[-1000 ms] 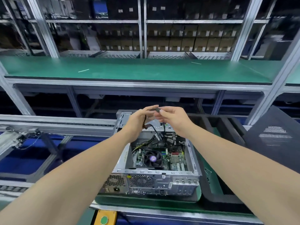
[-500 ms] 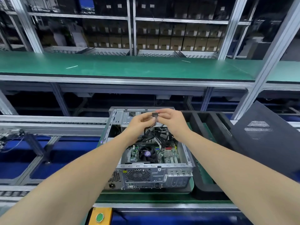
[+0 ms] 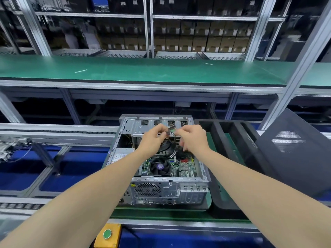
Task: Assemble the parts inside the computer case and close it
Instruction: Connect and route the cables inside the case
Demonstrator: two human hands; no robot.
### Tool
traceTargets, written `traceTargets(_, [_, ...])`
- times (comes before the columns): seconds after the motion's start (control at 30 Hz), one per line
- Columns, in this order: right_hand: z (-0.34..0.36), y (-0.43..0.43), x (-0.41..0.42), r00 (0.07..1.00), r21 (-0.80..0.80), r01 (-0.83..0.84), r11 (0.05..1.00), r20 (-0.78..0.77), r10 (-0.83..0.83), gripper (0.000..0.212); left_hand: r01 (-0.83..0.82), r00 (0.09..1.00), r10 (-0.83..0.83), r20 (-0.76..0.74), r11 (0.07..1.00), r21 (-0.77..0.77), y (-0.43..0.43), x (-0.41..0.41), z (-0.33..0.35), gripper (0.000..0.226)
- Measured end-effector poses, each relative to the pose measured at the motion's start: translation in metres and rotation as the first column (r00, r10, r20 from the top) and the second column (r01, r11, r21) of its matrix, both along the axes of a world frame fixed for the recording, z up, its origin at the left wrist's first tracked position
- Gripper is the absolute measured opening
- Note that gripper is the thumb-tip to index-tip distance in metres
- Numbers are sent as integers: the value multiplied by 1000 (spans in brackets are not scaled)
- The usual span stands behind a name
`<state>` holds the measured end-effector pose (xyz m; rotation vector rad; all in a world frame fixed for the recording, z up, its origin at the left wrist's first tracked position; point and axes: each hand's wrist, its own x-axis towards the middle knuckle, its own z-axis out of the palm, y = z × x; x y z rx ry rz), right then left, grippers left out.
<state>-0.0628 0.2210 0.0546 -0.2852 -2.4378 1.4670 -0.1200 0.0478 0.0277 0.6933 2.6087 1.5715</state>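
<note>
An open grey computer case (image 3: 203,176) lies on the green belt, its rear panel toward me. Inside I see the motherboard with a black fan (image 3: 160,167) and a bundle of dark cables (image 3: 170,145). A small black cable connector (image 3: 168,132) sits over the metal drive cage (image 3: 141,125) at the far end. My left hand (image 3: 152,138) pinches that connector. Just right of it, my right hand (image 3: 194,137) has its fingers curled at the cable; their tips are blurred. The dark side panel (image 3: 293,158) with a perforated vent leans at the right.
A black foam tray (image 3: 223,126) with compartments lies right of the case. A green upper shelf (image 3: 143,70) runs across above the line. Roller rails (image 3: 59,129) and blue bins extend left. A yellow box with a green button (image 3: 107,234) sits at the near edge.
Both hands have carried the connector down and farther away, from above the case to the drive cage. The right hand's fingers have shifted lower along the cable.
</note>
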Motion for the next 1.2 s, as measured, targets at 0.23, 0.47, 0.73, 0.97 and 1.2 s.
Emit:
traceTargets(0.23, [-7,2,-3,949,-367,-192,910,167,268,25,147,973,-173,153,975,167,5,-4,-5,10])
traceTargets(0.47, [-18,-9,4,984,-399,-178,900,-61,167,20,63,961,-147,233,940,334,25,-5,1,5])
traceTargets(0.73, [-30,-13,4,998,-403,24,915,-47,-47,15,-10,959,-86,270,942,334,41,-2,-9,19])
traceTargets(0.97, [-53,-15,1,981,-410,188,892,39,-189,13,34,931,-176,321,914,404,53,0,-37,15])
traceTargets(1.2, [-70,-27,-11,932,-399,361,843,187,-311,5,-55,915,-110,389,920,389,56,-3,-50,16])
